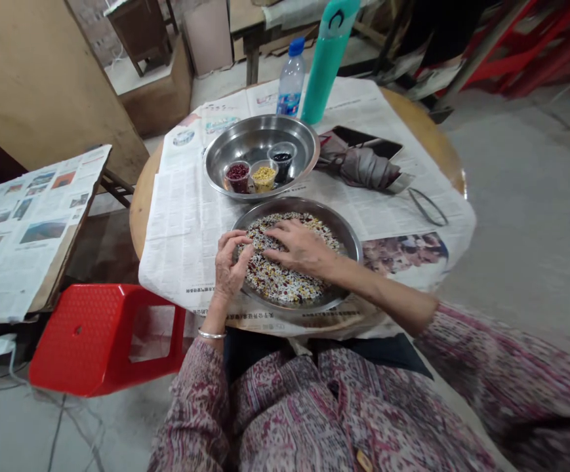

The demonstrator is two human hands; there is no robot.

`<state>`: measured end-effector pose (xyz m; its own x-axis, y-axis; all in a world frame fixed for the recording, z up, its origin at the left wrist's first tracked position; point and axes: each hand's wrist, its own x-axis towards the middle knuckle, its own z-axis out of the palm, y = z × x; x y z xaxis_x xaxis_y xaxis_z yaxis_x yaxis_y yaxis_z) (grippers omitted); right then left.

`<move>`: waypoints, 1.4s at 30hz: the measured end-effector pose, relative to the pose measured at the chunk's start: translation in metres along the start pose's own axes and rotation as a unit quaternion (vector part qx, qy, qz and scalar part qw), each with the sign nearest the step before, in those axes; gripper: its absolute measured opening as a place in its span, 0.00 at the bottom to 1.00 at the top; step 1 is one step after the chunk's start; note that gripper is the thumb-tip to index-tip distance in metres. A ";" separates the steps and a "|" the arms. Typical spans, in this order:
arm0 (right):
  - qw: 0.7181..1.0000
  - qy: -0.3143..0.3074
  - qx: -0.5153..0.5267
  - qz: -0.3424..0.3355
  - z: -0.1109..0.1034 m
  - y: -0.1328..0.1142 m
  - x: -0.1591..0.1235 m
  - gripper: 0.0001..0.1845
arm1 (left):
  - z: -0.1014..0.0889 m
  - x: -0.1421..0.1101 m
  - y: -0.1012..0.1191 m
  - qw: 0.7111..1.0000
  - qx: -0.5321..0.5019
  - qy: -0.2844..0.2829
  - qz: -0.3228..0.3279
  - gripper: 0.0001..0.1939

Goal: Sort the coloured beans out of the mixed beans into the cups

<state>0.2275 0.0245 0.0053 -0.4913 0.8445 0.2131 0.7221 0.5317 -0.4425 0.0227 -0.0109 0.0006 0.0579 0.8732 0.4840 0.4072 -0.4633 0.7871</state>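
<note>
A steel basin (pixel 353 262) close to my body holds a mix of white grains with red, yellow and dark beans (pixel 285 283). My right hand (pixel 302 249) reaches over it from the right, fingers spread and resting on the mix. At the basin's left rim is my left hand (pixel 231 263), its fingers bent and apart from the thumb, with nothing visible between them. Behind stands a larger steel basin (pixel 235 141) with clear cups of red beans (pixel 238 172), yellow beans (pixel 264 176) and black beans (pixel 283 159).
Newspaper (pixel 171 229) covers the round table. A water bottle (pixel 290 82) and a green bottle (pixel 328 65) stand at the back. A folded umbrella (pixel 363 167) lies right, by a dark flat object (pixel 363 139). A red stool (pixel 82 334) is at the left.
</note>
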 end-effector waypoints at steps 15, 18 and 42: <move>0.997 0.008 0.025 -0.075 -0.023 0.008 -0.035 0.22 | -0.001 0.002 -0.002 1.000 0.020 0.005 0.010 0.06; 0.997 0.069 0.016 -0.037 -0.033 0.014 -0.053 0.22 | -0.002 0.003 -0.001 0.997 0.066 -0.002 0.027 0.04; 0.914 0.399 0.076 -0.012 0.004 0.010 -0.084 0.10 | 0.069 0.034 0.050 0.888 0.305 -0.341 0.041 0.12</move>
<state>0.2742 -0.0413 -0.0201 0.0486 0.6424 0.7648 0.6100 0.5872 -0.5320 0.1075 0.0063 0.0298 0.5650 0.8248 0.0217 0.7816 -0.5435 0.3061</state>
